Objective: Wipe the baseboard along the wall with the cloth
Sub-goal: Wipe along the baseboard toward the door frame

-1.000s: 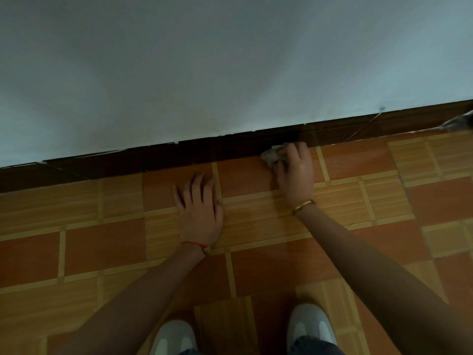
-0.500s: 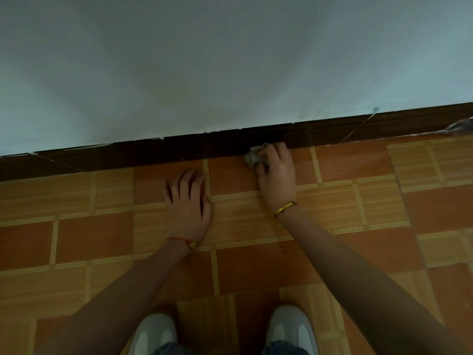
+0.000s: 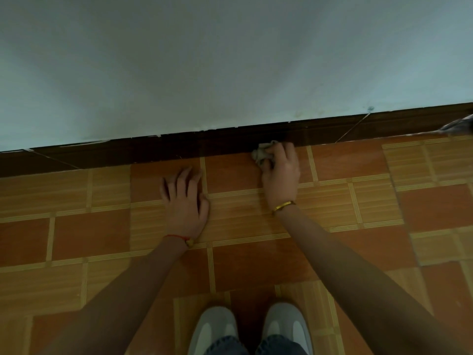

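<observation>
Here, right of centre, I watch the right hand [image 3: 280, 172] clench the cloth [image 3: 261, 155] against the baseboard [image 3: 153, 152], left hand [image 3: 185, 201] splayed flat on the floor [image 3: 256, 265]; so small a wad could slip free.

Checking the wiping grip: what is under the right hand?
A crumpled cloth pokes out from under the right hand, against the baseboard. The rest of it is covered.

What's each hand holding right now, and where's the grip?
The right hand grips the cloth, bunched under its fingers, with the cloth's left end poking out against the baseboard. The left hand holds nothing; it lies flat on the floor.
</observation>
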{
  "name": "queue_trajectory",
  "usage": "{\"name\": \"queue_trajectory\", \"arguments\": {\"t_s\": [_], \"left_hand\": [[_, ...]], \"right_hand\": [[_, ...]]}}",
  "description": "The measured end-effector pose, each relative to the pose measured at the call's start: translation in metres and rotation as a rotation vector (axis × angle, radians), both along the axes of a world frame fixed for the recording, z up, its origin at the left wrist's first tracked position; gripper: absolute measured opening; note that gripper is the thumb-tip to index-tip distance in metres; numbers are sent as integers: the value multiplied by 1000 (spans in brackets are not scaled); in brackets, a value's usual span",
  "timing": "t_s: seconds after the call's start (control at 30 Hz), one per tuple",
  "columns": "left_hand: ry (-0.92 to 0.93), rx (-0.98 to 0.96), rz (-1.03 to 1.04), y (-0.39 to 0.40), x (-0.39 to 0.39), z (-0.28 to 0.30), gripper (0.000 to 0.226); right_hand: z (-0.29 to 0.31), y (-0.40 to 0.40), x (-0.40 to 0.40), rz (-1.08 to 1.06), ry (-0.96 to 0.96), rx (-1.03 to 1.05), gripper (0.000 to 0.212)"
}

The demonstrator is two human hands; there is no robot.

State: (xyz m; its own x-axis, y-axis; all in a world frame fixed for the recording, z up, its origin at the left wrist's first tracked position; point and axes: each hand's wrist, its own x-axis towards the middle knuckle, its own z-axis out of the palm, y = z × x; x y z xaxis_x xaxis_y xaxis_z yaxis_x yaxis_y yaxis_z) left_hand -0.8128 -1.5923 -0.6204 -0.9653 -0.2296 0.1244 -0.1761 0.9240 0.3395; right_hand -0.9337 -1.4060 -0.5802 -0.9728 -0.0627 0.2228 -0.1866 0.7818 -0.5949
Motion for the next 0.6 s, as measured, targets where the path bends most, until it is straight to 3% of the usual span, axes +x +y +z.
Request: {"name": "queue_trajectory", "arguments": {"t_s": [0.17, 0.33, 0.43, 0.5, 0.6], "left_hand": [[-3, -6, -3, -1, 1, 0, 50], [-13, 4, -5, -1, 2, 0, 51], [0, -9, -5, -1, 1, -2, 50], [6, -7, -7, -1, 1, -2, 50], [14, -6, -10, -1, 1, -1, 50]], "right_hand": [[2, -4, 1, 53, 20, -80, 27], [25, 17, -8, -267, 152, -295, 22], [36, 19, -9, -337, 226, -354, 20], [42, 6, -5, -272, 219, -375, 20], [49, -29, 6, -5, 205, -359, 21]]}}
